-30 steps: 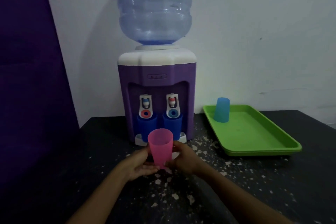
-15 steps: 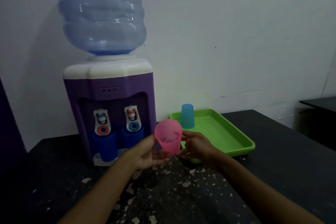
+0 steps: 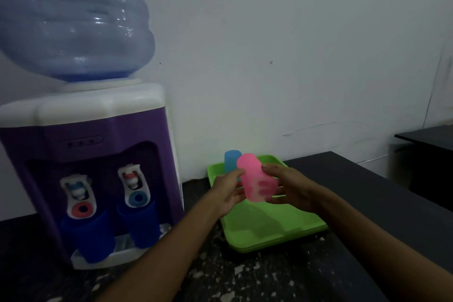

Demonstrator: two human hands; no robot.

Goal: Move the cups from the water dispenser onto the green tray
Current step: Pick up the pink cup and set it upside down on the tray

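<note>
A pink cup [image 3: 255, 180] is tipped bottom-up and held above the green tray [image 3: 269, 230] between my left hand [image 3: 229, 190] and my right hand [image 3: 291, 186]. A light blue cup [image 3: 230, 163] stands upside down at the tray's far left corner, partly hidden behind the pink one. Two dark blue cups stand on the purple water dispenser [image 3: 103, 130], one [image 3: 92, 238] under the left tap and the other [image 3: 142, 223] under the right tap.
A large water bottle [image 3: 73, 22] sits on top of the dispenser at the left. The dark speckled table [image 3: 245, 274] ends at a white wall. A second dark table [image 3: 429, 140] stands at the far right.
Both hands carried the pink cup rightward from in front of the dispenser to above the tray and turned it from upright to nearly upside down. The view swung right.
</note>
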